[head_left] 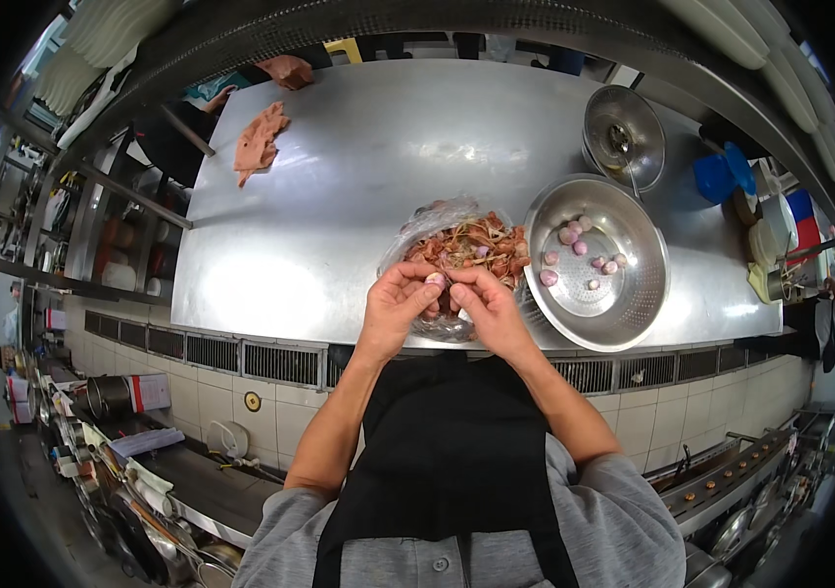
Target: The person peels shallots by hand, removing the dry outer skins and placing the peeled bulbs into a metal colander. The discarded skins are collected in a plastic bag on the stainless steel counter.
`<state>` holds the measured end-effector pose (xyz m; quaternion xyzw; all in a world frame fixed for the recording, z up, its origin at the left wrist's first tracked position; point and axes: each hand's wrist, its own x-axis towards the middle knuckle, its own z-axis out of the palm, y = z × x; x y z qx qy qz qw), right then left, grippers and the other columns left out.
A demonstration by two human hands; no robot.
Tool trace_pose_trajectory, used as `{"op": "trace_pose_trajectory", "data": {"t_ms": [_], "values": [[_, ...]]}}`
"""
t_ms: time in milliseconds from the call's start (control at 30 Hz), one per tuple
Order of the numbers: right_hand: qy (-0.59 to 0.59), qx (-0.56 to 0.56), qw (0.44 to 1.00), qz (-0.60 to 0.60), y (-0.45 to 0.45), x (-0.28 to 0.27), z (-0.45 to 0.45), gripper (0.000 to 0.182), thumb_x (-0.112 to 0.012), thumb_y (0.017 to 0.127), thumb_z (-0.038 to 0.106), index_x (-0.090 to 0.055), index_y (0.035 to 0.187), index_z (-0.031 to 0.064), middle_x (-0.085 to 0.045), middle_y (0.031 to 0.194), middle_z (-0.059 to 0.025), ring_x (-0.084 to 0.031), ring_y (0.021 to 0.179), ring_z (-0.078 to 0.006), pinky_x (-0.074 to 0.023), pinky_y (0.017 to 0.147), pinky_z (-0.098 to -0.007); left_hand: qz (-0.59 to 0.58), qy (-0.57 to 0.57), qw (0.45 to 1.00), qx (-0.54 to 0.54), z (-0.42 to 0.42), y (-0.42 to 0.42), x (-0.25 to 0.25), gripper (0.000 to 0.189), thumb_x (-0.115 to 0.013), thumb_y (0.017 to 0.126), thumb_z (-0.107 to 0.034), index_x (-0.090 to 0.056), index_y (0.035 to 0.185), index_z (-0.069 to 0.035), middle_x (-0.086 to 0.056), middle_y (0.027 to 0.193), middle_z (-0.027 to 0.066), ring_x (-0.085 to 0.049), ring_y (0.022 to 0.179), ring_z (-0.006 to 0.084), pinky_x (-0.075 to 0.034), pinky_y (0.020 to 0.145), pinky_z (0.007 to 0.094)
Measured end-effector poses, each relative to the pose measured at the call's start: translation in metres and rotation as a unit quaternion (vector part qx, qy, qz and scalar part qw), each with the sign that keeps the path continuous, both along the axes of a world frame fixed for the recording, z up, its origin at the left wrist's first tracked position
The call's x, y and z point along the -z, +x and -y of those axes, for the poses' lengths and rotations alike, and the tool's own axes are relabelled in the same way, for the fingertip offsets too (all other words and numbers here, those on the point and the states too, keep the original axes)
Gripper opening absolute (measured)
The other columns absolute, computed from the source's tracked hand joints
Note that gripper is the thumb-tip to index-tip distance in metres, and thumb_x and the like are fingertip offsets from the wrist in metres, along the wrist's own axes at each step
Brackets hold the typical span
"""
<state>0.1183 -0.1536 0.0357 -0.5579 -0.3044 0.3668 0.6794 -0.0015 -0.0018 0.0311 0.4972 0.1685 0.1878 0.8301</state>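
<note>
A small pink-and-white shallot point(435, 279) sits between the thumb and fingers of my left hand point(401, 296). My right hand point(489, 305) meets it from the other side, thumb and forefinger pinched at the shallot's right end; the fingers partly hide what they grip. Below both hands lies a clear plastic bag point(417, 228), open and filled with brown shallot skins and unpeeled shallots point(476, 239). Just right of the bag stands a large perforated metal colander point(649, 294). Several peeled shallots point(570, 234) rest on its bottom.
Behind the colander is a smaller metal strainer bowl point(652, 132) with a ladle point(619, 138) in it. An orange-pink cloth point(259, 143) lies on the steel table point(358, 147) at left. A steel shelf point(388, 26) spans overhead. Blue plastic containers point(715, 176) stand far right.
</note>
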Motion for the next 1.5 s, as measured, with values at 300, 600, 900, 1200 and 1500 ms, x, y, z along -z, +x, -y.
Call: {"op": "trace_pose_trajectory", "data": {"t_ms": [300, 600, 900, 1200, 1500], "values": [[-0.004, 0.01, 1.0, -0.013, -0.009, -0.014, -0.002, 0.031, -0.058, 0.109, 0.013, -0.059, 0.136, 0.0006, -0.062, 0.096, -0.0003, -0.057, 0.09, -0.0065, -0.0492, 0.083, -0.0247, 0.01, 0.007, 1.0, -0.02, 0.004, 0.004, -0.001, 0.023, -0.07, 0.1, -0.004, -0.062, 0.121, 0.001, -0.072, 0.106, 0.0078, -0.068, 0.086, 0.0118, -0.057, 0.076, 0.0272], [-0.04, 0.026, 0.997, -0.054, -0.002, -0.008, 0.002, 0.03, -0.059, 0.109, 0.018, -0.054, 0.134, 0.0037, -0.064, 0.094, -0.0001, -0.057, 0.083, -0.0037, -0.0442, 0.062, -0.02, 0.016, -0.071, 0.997, -0.026, 0.003, 0.007, -0.002, 0.031, -0.065, 0.105, -0.009, -0.058, 0.133, 0.001, -0.07, 0.122, 0.0115, -0.069, 0.096, 0.0164, -0.059, 0.085, 0.0315], [-0.045, -0.019, 0.998, -0.03, -0.006, -0.024, 0.001, 0.039, -0.059, 0.107, 0.01, -0.048, 0.144, 0.0015, -0.064, 0.097, -0.0043, -0.062, 0.093, -0.0094, -0.0503, 0.085, -0.0259, 0.034, -0.047, 0.998, -0.022, 0.001, 0.008, 0.006, 0.029, -0.067, 0.102, -0.004, -0.059, 0.129, 0.001, -0.069, 0.121, 0.0104, -0.068, 0.103, 0.0154, -0.058, 0.091, 0.0312], [-0.017, 0.002, 1.0, -0.01, -0.003, -0.009, 0.002, 0.029, -0.058, 0.108, 0.01, -0.058, 0.135, -0.0001, -0.063, 0.096, -0.002, -0.059, 0.09, -0.0086, -0.0502, 0.083, -0.0259, 0.013, -0.001, 1.0, -0.027, 0.002, 0.006, 0.001, 0.029, -0.071, 0.098, 0.001, -0.061, 0.125, 0.003, -0.071, 0.114, 0.0094, -0.069, 0.102, 0.014, -0.058, 0.09, 0.0289], [-0.046, 0.014, 0.996, -0.073, 0.006, -0.002, 0.005, 0.033, -0.061, 0.107, 0.015, -0.054, 0.136, 0.0026, -0.064, 0.094, -0.0011, -0.058, 0.084, -0.0056, -0.0476, 0.07, -0.0217, -0.01, -0.049, 0.999, -0.009, -0.007, -0.002, -0.003, 0.029, -0.069, 0.099, 0.0, -0.061, 0.127, 0.001, -0.07, 0.123, 0.0129, -0.069, 0.104, 0.0163, -0.058, 0.091, 0.03]]}}
